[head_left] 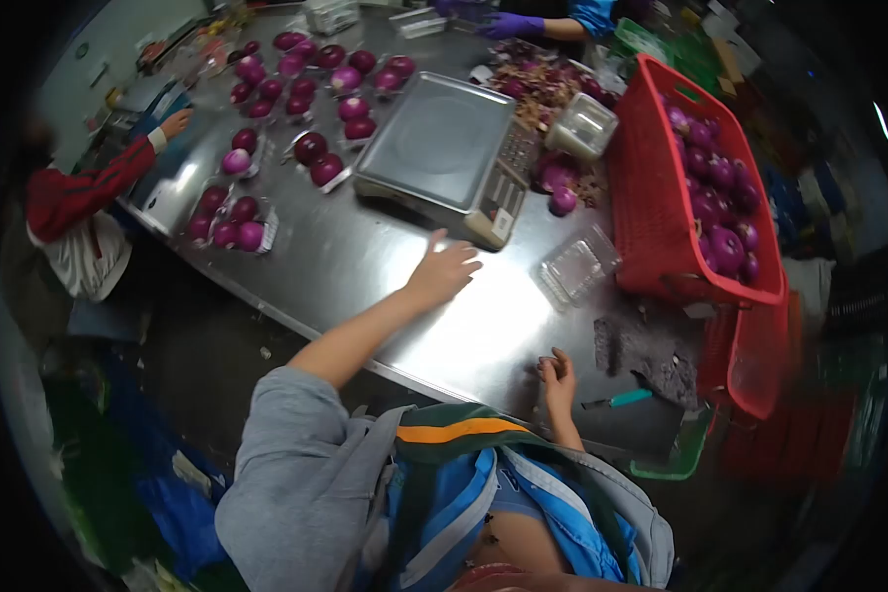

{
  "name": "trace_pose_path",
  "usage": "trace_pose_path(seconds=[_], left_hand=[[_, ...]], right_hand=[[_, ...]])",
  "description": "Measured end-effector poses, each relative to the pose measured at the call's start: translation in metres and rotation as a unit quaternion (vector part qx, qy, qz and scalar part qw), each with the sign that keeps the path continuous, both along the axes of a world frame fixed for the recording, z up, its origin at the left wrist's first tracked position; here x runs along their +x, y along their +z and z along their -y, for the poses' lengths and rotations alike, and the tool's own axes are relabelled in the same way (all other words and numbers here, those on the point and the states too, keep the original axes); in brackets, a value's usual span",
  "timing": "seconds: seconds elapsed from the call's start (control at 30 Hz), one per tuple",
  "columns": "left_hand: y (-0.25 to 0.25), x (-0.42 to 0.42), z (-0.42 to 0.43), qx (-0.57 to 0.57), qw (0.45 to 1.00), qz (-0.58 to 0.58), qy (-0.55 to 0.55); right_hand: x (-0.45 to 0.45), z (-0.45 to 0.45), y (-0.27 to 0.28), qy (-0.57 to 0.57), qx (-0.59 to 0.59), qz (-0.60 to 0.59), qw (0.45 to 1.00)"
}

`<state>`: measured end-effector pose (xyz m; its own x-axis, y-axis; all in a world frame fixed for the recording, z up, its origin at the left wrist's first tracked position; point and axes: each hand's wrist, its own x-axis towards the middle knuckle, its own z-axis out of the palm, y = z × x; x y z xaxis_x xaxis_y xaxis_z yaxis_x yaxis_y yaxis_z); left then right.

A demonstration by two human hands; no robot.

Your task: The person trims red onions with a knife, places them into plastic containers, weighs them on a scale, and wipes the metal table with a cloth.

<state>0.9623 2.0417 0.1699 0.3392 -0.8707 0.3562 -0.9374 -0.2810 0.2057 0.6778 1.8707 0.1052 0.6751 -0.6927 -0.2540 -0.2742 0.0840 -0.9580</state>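
My left hand (444, 270) is over the steel table, just below the front edge of a weighing scale (434, 138), its fingers spread and holding nothing. Near the table's front edge is my right hand (558, 378), smaller in view, with its fingers apart and slightly curled and nothing in them. An empty clear plastic tray (577, 266) lies between my right hand and the scale's right side. To the right of that hand are a grey cloth (646, 357) and a knife with a teal handle (629, 398).
A red crate (646, 197) of purple onions stands at the right. Trays of onions (235, 225) cover the table's left and back. Onion skins (537, 84) lie behind the scale. A co-worker's hand (176, 123) is at the left, another's purple glove (511, 26) at the back.
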Motion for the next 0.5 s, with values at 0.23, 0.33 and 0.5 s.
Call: trace_pose_path(seconds=[0.23,0.33,0.5], left_hand=[[-0.064,-0.034,0.187,0.035,0.986,0.095,-0.131],[-0.081,-0.012,0.211,0.261,0.943,0.077,-0.191],[-0.061,-0.031,0.214,0.215,0.936,0.117,-0.254]], right_hand=[[-0.034,-0.020,0.021,0.021,-0.047,-0.029,0.998],[-0.065,-0.013,0.025,-0.042,-0.009,-0.015,0.999],[-0.116,0.008,0.012,-0.115,-0.011,-0.015,0.993]])
